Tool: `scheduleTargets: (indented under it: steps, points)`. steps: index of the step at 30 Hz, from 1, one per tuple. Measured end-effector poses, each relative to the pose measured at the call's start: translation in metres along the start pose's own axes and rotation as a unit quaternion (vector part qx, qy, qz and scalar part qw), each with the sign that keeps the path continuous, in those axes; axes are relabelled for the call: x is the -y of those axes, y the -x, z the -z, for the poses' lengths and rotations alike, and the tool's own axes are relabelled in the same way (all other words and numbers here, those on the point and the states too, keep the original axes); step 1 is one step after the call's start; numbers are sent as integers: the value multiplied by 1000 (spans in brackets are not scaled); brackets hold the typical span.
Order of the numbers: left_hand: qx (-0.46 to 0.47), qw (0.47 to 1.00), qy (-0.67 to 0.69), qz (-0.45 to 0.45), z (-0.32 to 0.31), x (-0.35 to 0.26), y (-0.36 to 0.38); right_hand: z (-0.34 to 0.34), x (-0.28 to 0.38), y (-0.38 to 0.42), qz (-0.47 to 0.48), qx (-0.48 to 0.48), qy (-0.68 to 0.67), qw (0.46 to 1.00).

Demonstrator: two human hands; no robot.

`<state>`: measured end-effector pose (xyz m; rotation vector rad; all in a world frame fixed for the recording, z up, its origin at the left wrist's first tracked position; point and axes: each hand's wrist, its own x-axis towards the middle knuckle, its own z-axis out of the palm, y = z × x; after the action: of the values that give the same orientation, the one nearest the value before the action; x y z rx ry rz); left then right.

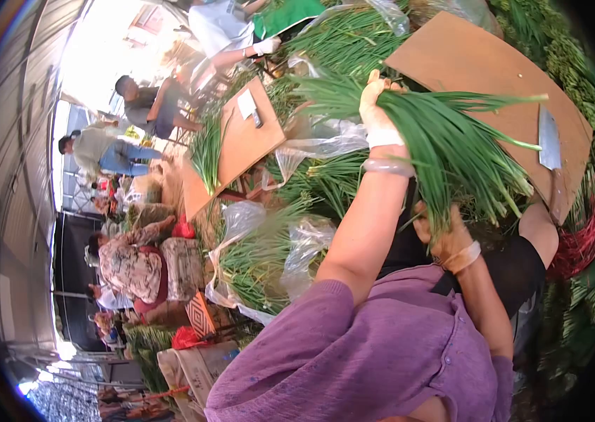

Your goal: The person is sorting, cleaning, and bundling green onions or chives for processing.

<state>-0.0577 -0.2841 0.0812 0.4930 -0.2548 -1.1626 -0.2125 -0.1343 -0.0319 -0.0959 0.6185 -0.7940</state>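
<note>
Over the near edge of the board [459, 49] on the right, we have our left hand [375, 102] clamped around the green bunch [452, 133], and cannot tell whether our nearer right hand [456, 243] grips it, so a firm, gentle hold should serve best.

The widest open stretch is the bare far part of the tabletop [466, 56], where a hand could pass over the wood beyond the bunch [445, 133]. The bunch, gripped in the left hand [376, 112], fans across the tabletop's near side and bars the direct way from the right hand [452, 235], which sits low behind its leaves. At the right, the knife [548, 141] narrows the passage, its handle towards the near edge; the knee [540, 232] crowds that corner, with red twine [582, 243] beside it. Leftward, a clear plastic bag [332, 141] and heaped greens [346, 39] obstruct the way.
</note>
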Motion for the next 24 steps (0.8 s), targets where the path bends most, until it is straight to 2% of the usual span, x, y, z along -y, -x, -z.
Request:
scheduleTargets:
  steps: [1,3,5,6,7,8,9,11,12,13,15,17,19,21,23,24]
  points:
    - [-3,1000,-1,-8,0,0,-4,17,6,5,-159,156,-21,975]
    - [28,999,-40,-10,15,-22,-32,24,1,26,-87,135,131,978]
    - [64,993,-90,-46,36,-56,-65,34,28,53,-7,192,130,973]
    - [43,995,-68,-58,37,-74,-68,49,43,63,9,216,52,975]
    - [55,989,-102,-87,45,-93,-73,47,58,83,61,169,11,984]
    - [27,989,-107,-98,40,-106,-69,47,80,97,107,169,53,978]
    - [-1,987,-114,-111,35,-115,-62,49,85,100,226,145,43,962]
    - [-45,990,-79,-105,31,-119,-57,62,103,87,185,60,173,965]
    - [-34,992,-90,-75,49,-127,-74,73,93,62,233,-31,494,837]
    - [-27,993,-92,-66,59,-129,-83,82,81,39,245,-123,751,600]
    - [13,997,-73,-25,73,-132,-97,57,76,30,204,-132,895,374]
    - [-18,995,-90,-32,81,-131,-108,63,57,7,298,-91,785,535]
    - [-33,995,-88,-23,66,-117,-97,26,48,2,255,-21,825,504]
    - [-23,996,-89,-9,47,-101,-81,15,37,-12,123,56,837,531]
    - [-12,996,-92,1,29,-86,-72,30,13,-28,219,57,801,554]
    - [12,996,-85,5,22,-79,-69,13,12,-25,209,27,788,579]
